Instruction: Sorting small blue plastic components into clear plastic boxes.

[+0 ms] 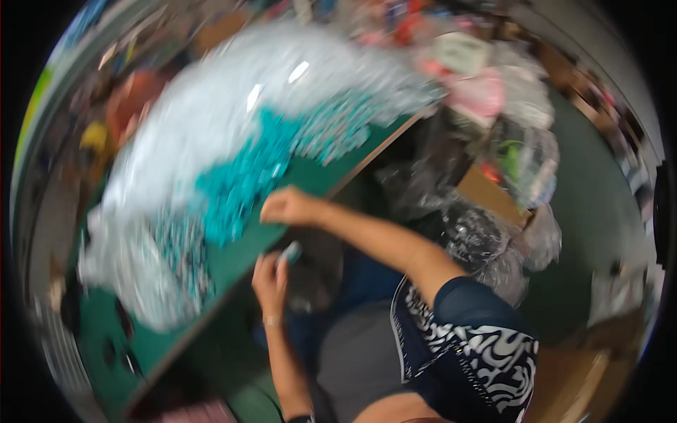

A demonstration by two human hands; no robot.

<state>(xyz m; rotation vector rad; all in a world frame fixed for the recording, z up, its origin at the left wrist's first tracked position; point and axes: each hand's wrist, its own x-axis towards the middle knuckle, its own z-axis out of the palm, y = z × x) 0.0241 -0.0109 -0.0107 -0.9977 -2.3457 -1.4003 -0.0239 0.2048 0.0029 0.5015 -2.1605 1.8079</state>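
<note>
My left hand (269, 285) is at the near edge of the green table, thumb and fingers closed on a small teal-and-grey piece (291, 252) whose exact kind is too blurred to tell. Further out, my right hand (289, 206) hovers by the table edge with its fingers curled together. Whether anything is between them is hidden. Just beyond it lies a heap of small teal pieces (243, 180). Teal-and-grey pieces lie in two piles, one pile (337, 127) to the far right of the heap and another pile (182, 250) to its left.
A big clear plastic bag (190, 106) covers much of the green tabletop (310, 173). Small dark objects (109, 351) lie at the table's left end. To the right are stuffed plastic bags (479, 233), a cardboard piece (496, 194) and a pink item (476, 95).
</note>
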